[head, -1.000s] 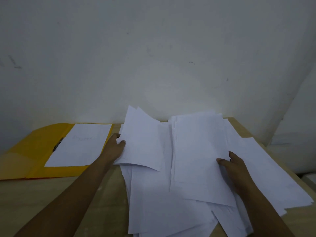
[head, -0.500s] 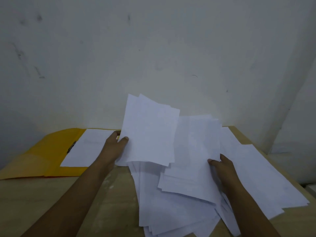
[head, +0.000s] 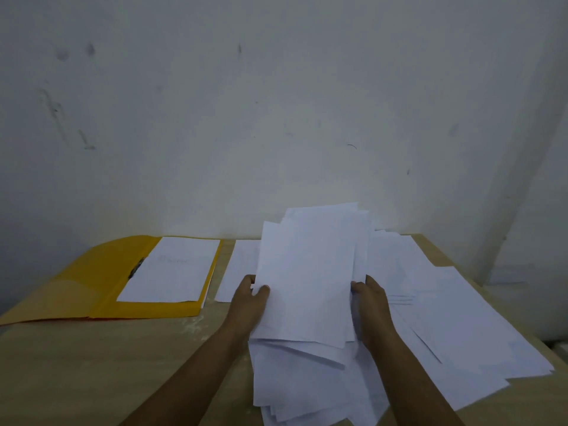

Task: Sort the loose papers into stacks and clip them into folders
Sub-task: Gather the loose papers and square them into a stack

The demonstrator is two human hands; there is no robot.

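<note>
Hands: my left hand point(head: 249, 298) and right hand point(head: 370, 298) both grasp a paper bundle point(head: 307, 278) above the loose papers point(head: 445, 333).

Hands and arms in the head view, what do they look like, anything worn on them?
Both forearms are bare right to the bottom edge of the view, with no sleeves in sight. The left hand and right hand wear no gloves, and no watch, ring or bracelet shows. The fingers carry no visible markings.
</note>
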